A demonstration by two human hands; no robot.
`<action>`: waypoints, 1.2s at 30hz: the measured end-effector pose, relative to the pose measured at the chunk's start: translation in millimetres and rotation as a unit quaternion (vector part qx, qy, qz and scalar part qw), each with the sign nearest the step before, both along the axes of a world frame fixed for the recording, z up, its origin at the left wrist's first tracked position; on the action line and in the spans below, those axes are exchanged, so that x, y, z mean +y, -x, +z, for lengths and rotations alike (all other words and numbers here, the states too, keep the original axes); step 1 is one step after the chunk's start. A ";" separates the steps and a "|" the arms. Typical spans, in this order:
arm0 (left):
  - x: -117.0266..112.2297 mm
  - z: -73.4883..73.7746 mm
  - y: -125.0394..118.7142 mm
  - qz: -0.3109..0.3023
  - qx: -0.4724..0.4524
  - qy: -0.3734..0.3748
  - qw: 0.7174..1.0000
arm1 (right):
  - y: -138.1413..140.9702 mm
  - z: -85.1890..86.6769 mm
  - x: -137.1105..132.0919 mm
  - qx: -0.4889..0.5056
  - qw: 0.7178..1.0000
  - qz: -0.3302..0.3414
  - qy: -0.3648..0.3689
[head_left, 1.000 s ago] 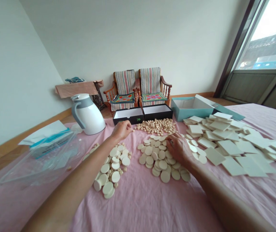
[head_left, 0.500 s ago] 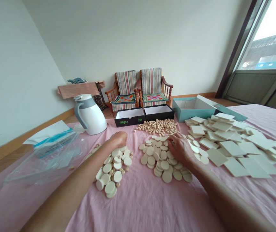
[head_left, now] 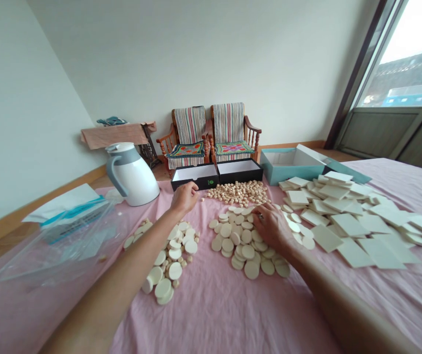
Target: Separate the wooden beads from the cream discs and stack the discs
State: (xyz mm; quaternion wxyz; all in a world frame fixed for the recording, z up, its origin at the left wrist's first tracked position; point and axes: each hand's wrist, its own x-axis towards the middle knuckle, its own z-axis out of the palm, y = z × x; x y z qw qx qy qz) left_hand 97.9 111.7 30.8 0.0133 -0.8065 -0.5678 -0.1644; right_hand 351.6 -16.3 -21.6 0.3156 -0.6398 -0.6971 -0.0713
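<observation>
My left hand is raised in front of the left black box, its fingers pinched together. Whatever it may hold is too small or hidden to make out. Below and behind its wrist lies a mixed pile of round wooden discs and small wooden cubes. My right hand rests on the right edge of another disc pile, fingers curled downward and bunched. Its fingertips are partly hidden, so what they grip is unclear. Beyond that pile is a heap of small wooden pieces.
Square white tiles are heaped at the right, with an open teal box behind them. A second black box adjoins the left one. A white jug and a clear plastic bag stand and lie at the left.
My left hand has moved away from the left pile, forward and up toward the left black box. My right hand stays on the disc pile. The camera view has shifted slightly.
</observation>
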 end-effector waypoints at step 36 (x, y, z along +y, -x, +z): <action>-3.1 1.4 24.9 -0.088 0.165 0.220 0.957 | 0.8 2.0 -0.9 0.002 1.000 0.002 0.006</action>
